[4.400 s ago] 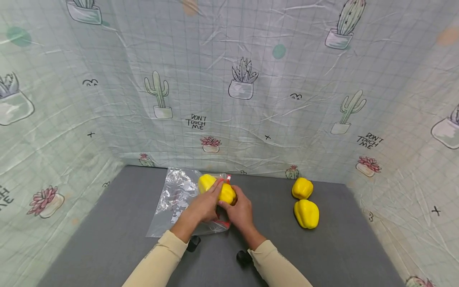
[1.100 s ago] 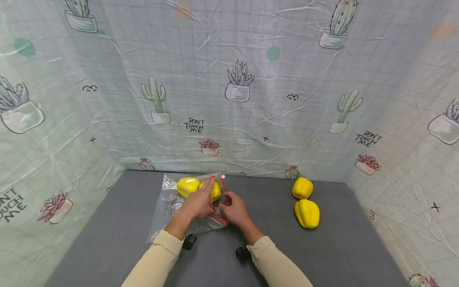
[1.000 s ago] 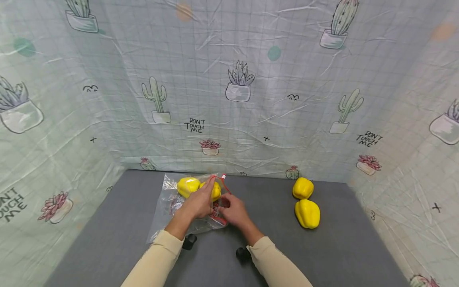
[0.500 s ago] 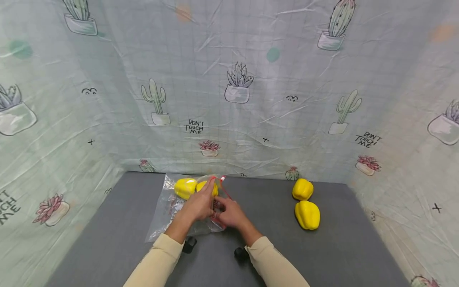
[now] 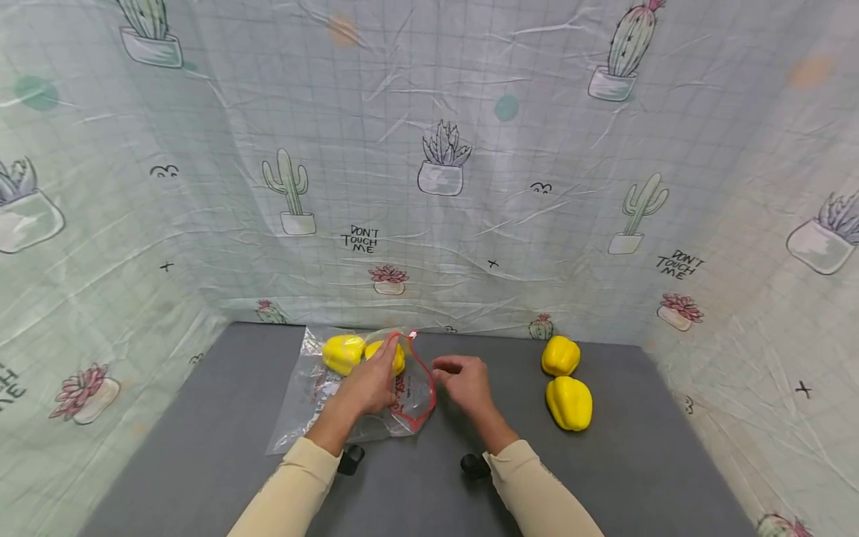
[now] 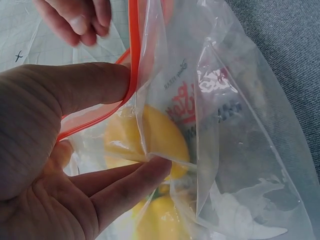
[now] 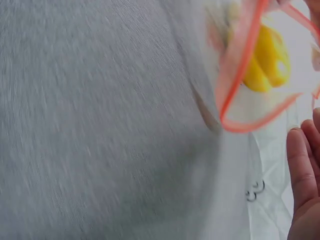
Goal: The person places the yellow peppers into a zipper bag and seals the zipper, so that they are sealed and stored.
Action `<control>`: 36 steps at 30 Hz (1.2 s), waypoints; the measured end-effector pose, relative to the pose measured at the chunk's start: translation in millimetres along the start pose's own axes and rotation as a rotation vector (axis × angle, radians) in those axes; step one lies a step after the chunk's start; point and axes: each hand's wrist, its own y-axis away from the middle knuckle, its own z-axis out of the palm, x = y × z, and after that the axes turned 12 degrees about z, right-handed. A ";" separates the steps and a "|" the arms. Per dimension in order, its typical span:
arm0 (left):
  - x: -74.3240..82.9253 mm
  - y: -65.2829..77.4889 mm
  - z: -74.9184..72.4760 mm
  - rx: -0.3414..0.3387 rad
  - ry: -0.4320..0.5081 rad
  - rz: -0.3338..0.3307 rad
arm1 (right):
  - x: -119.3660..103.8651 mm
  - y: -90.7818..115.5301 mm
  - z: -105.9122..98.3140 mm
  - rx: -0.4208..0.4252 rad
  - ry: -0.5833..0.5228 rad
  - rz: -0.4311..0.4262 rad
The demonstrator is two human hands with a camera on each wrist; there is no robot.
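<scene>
A clear plastic zip bag (image 5: 291, 418) with a red-edged mouth lies on the grey table. Two yellow bell peppers show inside: one pepper (image 5: 343, 354) deeper in, the other pepper (image 5: 396, 360) partly behind my left hand (image 5: 367, 384). That hand is at the mouth with thumb and fingers spread apart; in the left wrist view its thumb touches the red strip (image 6: 133, 45) and straight fingers press the plastic. My right hand (image 5: 470, 384) is just right of the mouth, holding nothing, its fingers loosely bent. In the right wrist view the red rim (image 7: 240, 65) gapes.
Two more yellow peppers, a far pepper (image 5: 561, 356) and a nearer pepper (image 5: 569, 403), sit on the table (image 5: 644, 462) to the right. A cactus-print sheet (image 5: 496, 224) walls the back and sides. Black devices (image 5: 475, 467) sit at both wrists.
Earlier my right hand held a pepper at the bag's mouth; it is now inside. My right hand then touched the red rim and has moved off to the right. My left hand stays at the mouth.
</scene>
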 end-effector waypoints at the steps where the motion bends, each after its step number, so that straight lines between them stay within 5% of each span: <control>1: -0.3 0.1 0.2 -0.001 0.000 -0.001 | 0.2 -0.4 -3.3 0.011 -0.014 0.009; 23: -5.0 -1.4 3.4 -0.011 0.026 -0.011 | 12.9 0.3 -90.2 0.170 -0.094 0.153; 36: -9.5 -2.4 3.4 -0.013 0.020 -0.004 | 31.2 11.4 -135.9 0.362 -0.140 0.272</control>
